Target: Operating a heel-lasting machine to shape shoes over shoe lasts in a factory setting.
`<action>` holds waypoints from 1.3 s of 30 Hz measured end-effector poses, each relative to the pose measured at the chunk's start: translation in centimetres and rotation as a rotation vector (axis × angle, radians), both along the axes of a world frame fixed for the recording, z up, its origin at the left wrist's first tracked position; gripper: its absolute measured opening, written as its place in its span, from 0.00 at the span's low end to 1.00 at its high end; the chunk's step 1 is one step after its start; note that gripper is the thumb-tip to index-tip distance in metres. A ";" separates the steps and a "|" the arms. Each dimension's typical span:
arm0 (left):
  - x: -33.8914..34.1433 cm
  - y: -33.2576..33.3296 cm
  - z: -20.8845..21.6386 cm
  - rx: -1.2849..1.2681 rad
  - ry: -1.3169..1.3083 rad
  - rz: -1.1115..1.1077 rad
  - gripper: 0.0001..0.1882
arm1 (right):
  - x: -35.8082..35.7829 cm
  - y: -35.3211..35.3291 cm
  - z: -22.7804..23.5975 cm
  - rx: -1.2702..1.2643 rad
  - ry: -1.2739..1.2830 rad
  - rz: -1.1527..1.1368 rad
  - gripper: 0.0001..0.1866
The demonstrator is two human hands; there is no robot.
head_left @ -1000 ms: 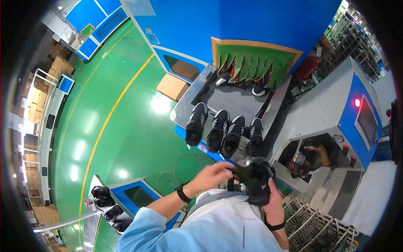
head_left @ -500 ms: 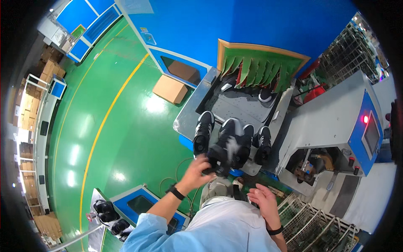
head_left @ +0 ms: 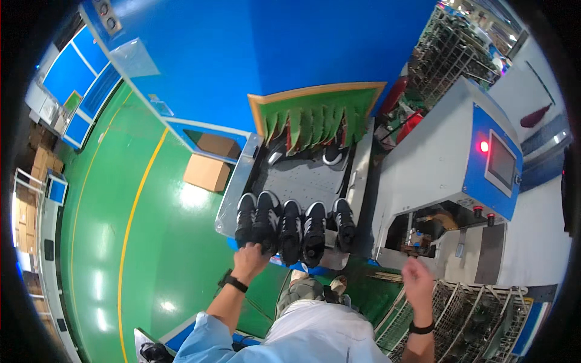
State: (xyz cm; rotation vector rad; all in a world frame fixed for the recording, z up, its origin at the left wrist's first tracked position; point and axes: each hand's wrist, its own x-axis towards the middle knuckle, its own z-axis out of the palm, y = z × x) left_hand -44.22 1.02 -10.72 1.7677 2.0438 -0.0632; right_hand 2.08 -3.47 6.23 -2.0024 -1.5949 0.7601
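A workshop with a glossy green floor [head_left: 175,260] surrounds a perforated grey conveyor [head_left: 296,181], the reference for all positions given here. Nearest, the person's left hand [head_left: 251,261] reaches to the conveyor's near left corner. Its fingers are bent against the heels of the two leftmost shoes; whether they close on one heel or merely touch it cannot be told. Taking a shoe by the heel would presumably keep its front free to lie on the surface. The right hand [head_left: 419,279], loosely curled with no object visible in it, hangs to the near right of the conveyor, apart from the shoes, perhaps because one hand suffices. Below that hand, also to the conveyor's near right, stands a wire rack [head_left: 478,302].

Along the conveyor's near edge, five black shoes [head_left: 291,221] with white stripes form a row, toes pointing inward and heels toward the person, an arrangement that seemingly leaves each heel within reach. To the conveyor's right is a grey-and-blue machine [head_left: 417,163] with a lit red lamp [head_left: 483,146]; to its left, a cardboard box [head_left: 207,173]. At its far end, green curtain strips [head_left: 311,130], probably split to let objects pass, hang from an opening in a blue cabinet [head_left: 272,54].
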 end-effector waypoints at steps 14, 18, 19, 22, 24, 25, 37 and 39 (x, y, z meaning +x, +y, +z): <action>18.4 29.0 1.2 0.138 -0.160 -0.076 0.15 | 5.8 19.8 7.0 0.839 -0.810 -0.093 0.27; 23.7 37.2 -6.4 0.232 -0.213 -0.086 0.19 | 7.5 20.7 5.5 0.905 -0.885 -0.127 0.26; 24.0 38.6 -8.6 0.229 -0.215 -0.100 0.19 | 7.4 20.5 5.4 0.897 -0.892 -0.139 0.26; 21.6 44.3 -15.2 0.392 -0.176 -0.272 0.23 | 6.4 21.1 4.3 0.876 -0.863 -0.107 0.25; 25.3 46.4 -15.8 0.237 -0.339 -0.155 0.35 | 7.0 19.9 3.9 0.778 -0.933 -0.159 0.25; 26.7 47.1 -15.6 0.225 -0.445 -0.069 0.43 | 7.2 19.2 3.9 0.753 -0.935 -0.147 0.26; 24.8 49.1 -17.2 0.184 -0.401 0.047 0.62 | 6.9 19.8 3.9 0.814 -0.883 -0.195 0.25; 21.2 48.6 -15.2 0.081 -0.510 0.036 0.40 | 6.5 20.3 4.2 0.869 -0.855 -0.170 0.23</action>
